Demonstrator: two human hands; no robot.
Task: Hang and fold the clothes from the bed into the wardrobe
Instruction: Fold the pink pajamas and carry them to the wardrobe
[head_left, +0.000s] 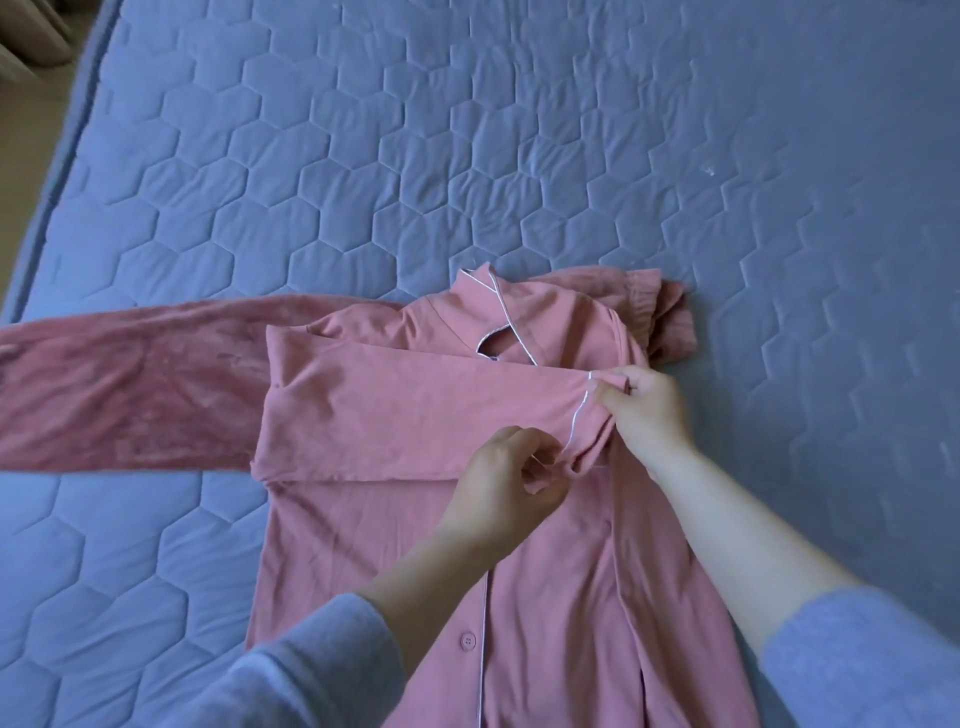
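Quilted blue mattress (467, 156) carries the pink pyjama shirt (363, 545), its sleeve (415, 410) folded across the chest. Left hand (511, 478) and right hand (644, 410) both pinch the cuff (592, 436) between them; best lay it flat, edges square.

The shirt (395, 545) lay flat on the bed (467, 156), collar (483, 296) at the far end. One sleeve (415, 415) lay folded across its chest, cuff (587, 431) at the right. At that cuff, the left hand (509, 488) sat nearer, the right hand (644, 410) farther right. A second garment (130, 384) lay beneath, extending left.
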